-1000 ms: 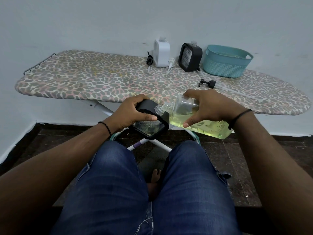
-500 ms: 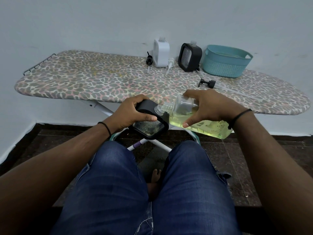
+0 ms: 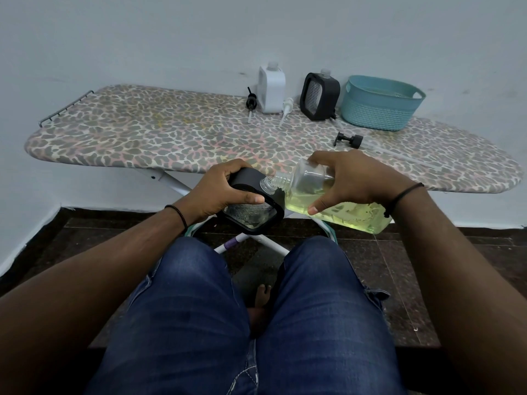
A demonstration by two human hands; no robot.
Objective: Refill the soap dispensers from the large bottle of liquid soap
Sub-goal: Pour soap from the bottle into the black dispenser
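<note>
Nothing is seen to have shifted since the earlier frames; the same pouring pose is kept. The large soap bottle (image 3: 339, 203), tipped on its side, is gripped by the right hand (image 3: 356, 181), its open neck meeting the black dispenser (image 3: 251, 201) clasped in the left hand (image 3: 219, 192). Beyond both hands, on the surface (image 3: 142, 138), a teal basket (image 3: 382, 106), a white dispenser (image 3: 271, 89), a second black dispenser (image 3: 319, 96) and loose pump heads (image 3: 349, 139) are laid.
</note>
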